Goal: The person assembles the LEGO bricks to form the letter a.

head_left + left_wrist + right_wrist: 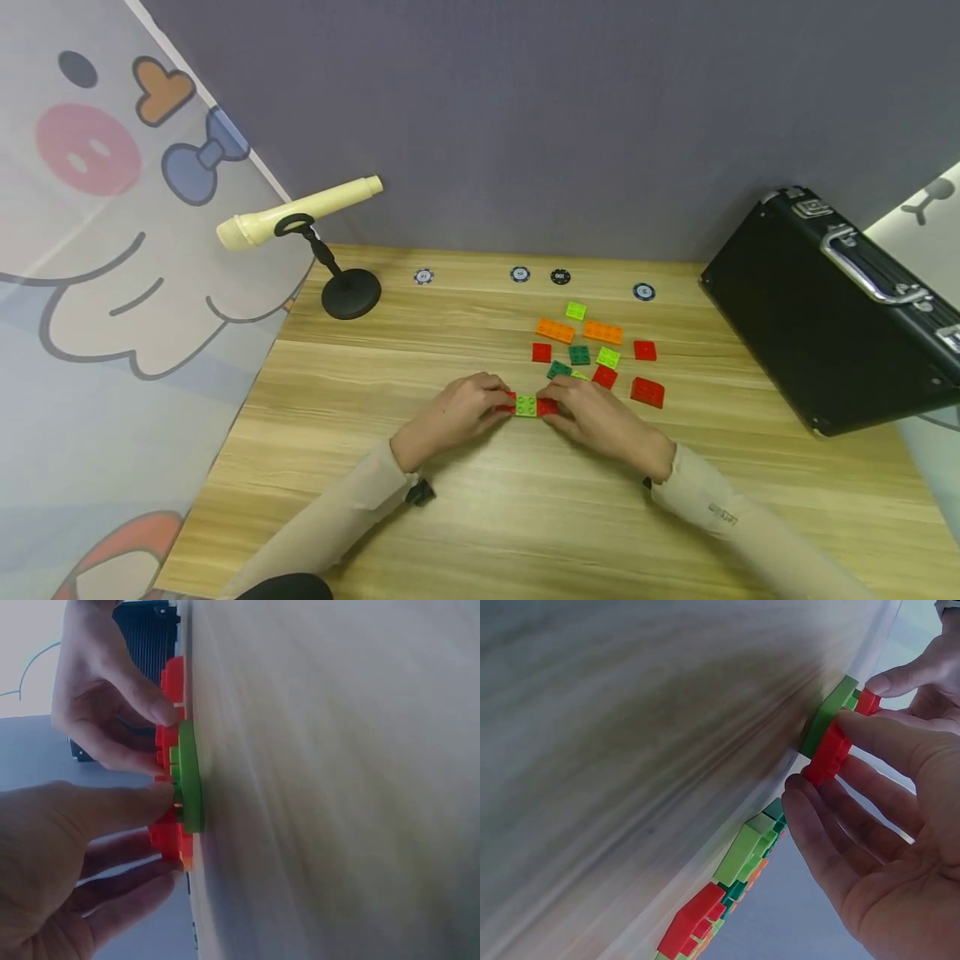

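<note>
Head view: the left hand [465,408] is gripping one red brick [868,703], the right hand [600,422] is pinching another red brick [547,407], both sitting atop a light-green brick [527,406] resting on the desk [352,383].

The head view is softly, evenly lit and fairly sharp at the lime brick [526,406]. Below that brick, the wooden tabletop [510,533] carries a pale sheen; to the brick's lower left, a soft shadow edges the left sleeve [330,504]. Both wrist views are dimmer and hazy, their wood blurred, the left one washed-out white above-left of the brick.
</note>
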Motion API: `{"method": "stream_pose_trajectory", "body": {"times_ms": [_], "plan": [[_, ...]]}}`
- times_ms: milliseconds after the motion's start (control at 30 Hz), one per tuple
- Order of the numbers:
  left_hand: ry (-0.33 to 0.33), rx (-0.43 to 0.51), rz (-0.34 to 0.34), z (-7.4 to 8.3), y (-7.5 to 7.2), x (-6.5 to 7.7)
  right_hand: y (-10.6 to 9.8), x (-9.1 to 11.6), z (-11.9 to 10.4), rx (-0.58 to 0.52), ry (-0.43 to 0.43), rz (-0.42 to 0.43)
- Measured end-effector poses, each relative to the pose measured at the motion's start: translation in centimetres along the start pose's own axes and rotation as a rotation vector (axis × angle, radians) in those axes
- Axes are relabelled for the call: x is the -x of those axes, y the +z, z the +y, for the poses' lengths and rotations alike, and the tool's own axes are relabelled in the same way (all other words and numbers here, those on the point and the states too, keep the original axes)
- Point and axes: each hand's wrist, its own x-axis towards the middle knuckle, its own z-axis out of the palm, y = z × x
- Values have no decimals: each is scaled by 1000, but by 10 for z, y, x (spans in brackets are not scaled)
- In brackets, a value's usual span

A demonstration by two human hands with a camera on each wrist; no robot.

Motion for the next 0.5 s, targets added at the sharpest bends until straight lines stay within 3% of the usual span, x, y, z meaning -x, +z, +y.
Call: {"method": "stream_pose_trajectory", "body": {"times_ms": [500], "plan": [[-82, 13, -60, 8, -3, -8, -1, -1, 2, -8, -5, 6]]}}
